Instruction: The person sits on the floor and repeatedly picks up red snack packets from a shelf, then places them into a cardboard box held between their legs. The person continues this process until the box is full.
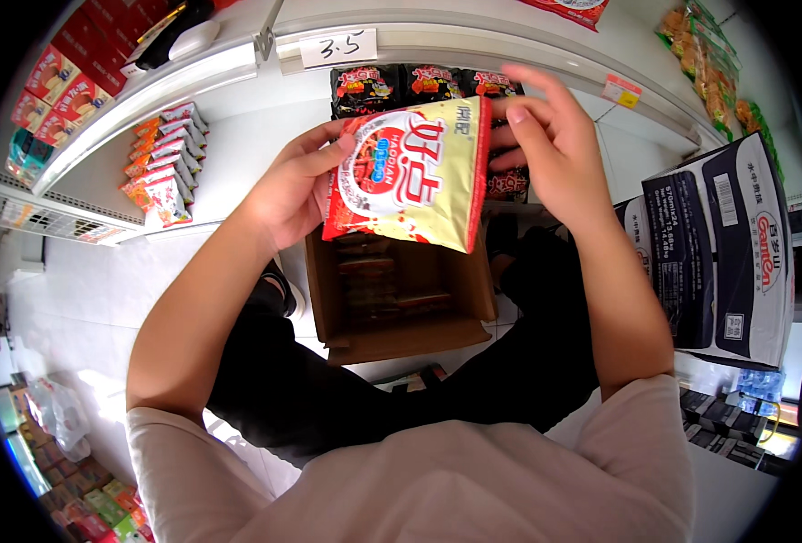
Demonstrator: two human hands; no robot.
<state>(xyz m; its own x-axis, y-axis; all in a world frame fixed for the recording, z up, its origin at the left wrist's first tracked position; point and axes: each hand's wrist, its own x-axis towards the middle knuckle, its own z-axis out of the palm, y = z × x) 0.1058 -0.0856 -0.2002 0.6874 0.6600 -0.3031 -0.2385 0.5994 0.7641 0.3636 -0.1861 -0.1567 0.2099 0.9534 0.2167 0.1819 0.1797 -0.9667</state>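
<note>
My left hand pinches the left edge of a snack packet, its thumb on the front face. The packet is red, white and pale yellow, and is held tilted above an opened cardboard box. My right hand is at the packet's right edge with its fingers apart; whether it touches the packet I cannot tell. Inside the box, between my legs, lie several packets in shadow. Behind the held packet, black and red packets stand in a row on the shelf, partly hidden.
A row of orange and white packets stands on the shelf at left. The shelf edge carries a price card. To the right stands a large dark-blue and white carton. Red boxes fill the upper left.
</note>
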